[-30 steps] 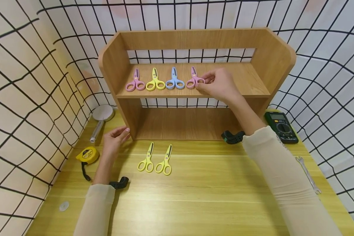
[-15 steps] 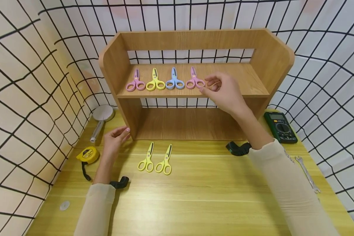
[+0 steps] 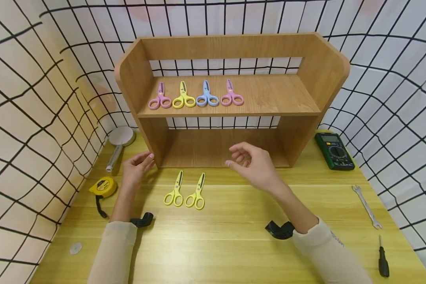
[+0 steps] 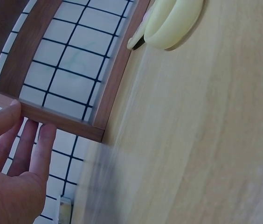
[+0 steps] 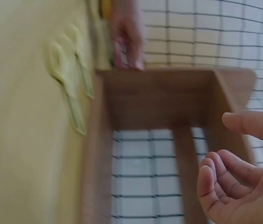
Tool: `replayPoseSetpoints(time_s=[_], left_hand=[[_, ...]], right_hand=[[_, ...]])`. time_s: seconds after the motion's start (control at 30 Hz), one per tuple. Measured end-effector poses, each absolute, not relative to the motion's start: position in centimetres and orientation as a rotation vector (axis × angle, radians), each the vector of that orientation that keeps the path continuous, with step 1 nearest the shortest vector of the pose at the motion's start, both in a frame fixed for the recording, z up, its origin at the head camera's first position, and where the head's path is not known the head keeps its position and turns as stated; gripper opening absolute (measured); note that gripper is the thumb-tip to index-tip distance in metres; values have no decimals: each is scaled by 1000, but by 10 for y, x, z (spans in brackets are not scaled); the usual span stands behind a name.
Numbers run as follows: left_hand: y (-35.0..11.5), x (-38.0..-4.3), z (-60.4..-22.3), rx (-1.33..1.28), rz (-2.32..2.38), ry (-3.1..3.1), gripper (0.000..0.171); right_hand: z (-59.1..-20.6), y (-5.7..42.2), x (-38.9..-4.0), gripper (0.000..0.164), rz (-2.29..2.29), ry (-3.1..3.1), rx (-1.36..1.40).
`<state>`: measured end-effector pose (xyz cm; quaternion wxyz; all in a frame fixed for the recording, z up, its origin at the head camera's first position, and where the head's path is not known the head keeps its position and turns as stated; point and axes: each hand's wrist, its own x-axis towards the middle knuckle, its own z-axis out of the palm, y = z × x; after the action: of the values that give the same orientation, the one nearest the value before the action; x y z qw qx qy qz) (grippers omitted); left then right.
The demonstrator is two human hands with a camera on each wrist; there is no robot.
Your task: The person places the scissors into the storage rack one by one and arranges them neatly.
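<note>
My left hand (image 3: 135,169) rests at the front edge of the left side panel of a wooden shelf (image 3: 230,115); its fingertips touch the panel (image 4: 59,120) in the left wrist view. My right hand (image 3: 254,165) is in the air before the lower compartment, holding nothing, fingers loosely bent. On the upper board a row stands: pink scissors (image 3: 160,96), yellow scissors (image 3: 184,96), blue scissors (image 3: 207,94) and more pink scissors (image 3: 231,94), blades pointing back. Two yellow scissors, one left (image 3: 175,191) and one right (image 3: 197,193), lie on the table before the shelf.
A tape measure (image 3: 104,187), a round-headed tool with a handle (image 3: 122,137) and a small pale disc (image 3: 75,248) lie at left. A multimeter (image 3: 335,151), an open-ended wrench (image 3: 366,207) and a screwdriver (image 3: 383,262) lie at right. Black wire-patterned walls surround the table (image 3: 213,244).
My right hand has let go of the rightmost pink scissors on the upper board and come down toward the table. The left hand stays at the side panel.
</note>
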<state>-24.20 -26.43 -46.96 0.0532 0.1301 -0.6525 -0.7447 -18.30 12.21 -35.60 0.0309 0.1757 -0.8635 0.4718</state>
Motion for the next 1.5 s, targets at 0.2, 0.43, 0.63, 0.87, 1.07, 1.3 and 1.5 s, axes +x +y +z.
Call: replayPoseSetpoints(time_s=[0.2,0.43,0.63,0.87,1.07,1.3,1.5], left_hand=[[-265,-241,-470,406,-2259,-1984,44],[-264,-241,-469,389,-2257,-1974,42],[-264,-242,-469,398,-2257,-1971,41],[-265,-241,-470,400,-2251,-1981,37],[-264,-241,-468,402,-2272,-1961,43],[-265,-243,-469,423,-2276,-1961,43],[-265,-243,-471,424,-2270,-1968,46]], right_hand=[[-416,94,-168,43,1549,-2754,559],[-460,68,-165,53,1614,-2809,520],[-479,53,-162,61,1611,-2888,493],[-485,40,-158,60,1403,-3002,459],[-484,32,-157,58,1196,-3066,427],[-483,30,-157,41,1205,-3036,375],[-481,40,-158,36,1422,-2913,379]])
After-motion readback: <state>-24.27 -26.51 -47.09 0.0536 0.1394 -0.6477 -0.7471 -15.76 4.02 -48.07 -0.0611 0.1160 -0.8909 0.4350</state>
